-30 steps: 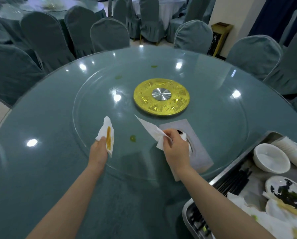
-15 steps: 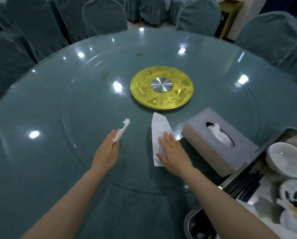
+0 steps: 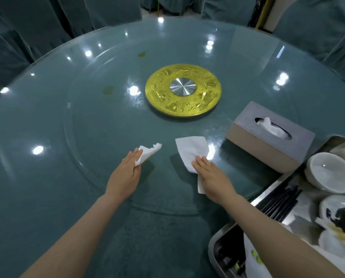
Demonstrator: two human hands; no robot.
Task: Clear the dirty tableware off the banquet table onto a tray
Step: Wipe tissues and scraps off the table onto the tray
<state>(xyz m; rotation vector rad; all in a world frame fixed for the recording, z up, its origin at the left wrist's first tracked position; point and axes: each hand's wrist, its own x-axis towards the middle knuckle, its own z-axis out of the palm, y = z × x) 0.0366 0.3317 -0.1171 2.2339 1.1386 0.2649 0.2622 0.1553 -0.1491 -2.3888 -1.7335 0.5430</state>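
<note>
Right hand (image 3: pixel 211 174), fingers flat, presses tissue (image 3: pixel 191 152) at frame centre; tray (image 3: pixel 267 194) lower right, nearer it; left hand (image 3: pixel 126 173) pinches crumpled tissue (image 3: pixel 147 152).

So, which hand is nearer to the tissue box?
The right hand: it presses a flat tissue just left of the tissue box. The left hand is farther left, holding a crumpled tissue.

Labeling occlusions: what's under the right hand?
A flat white tissue lies under the right hand, spread on the glass turntable. Fingers are straight, pressing it. Any stain beneath the tissue is covered, so not visible.
</note>
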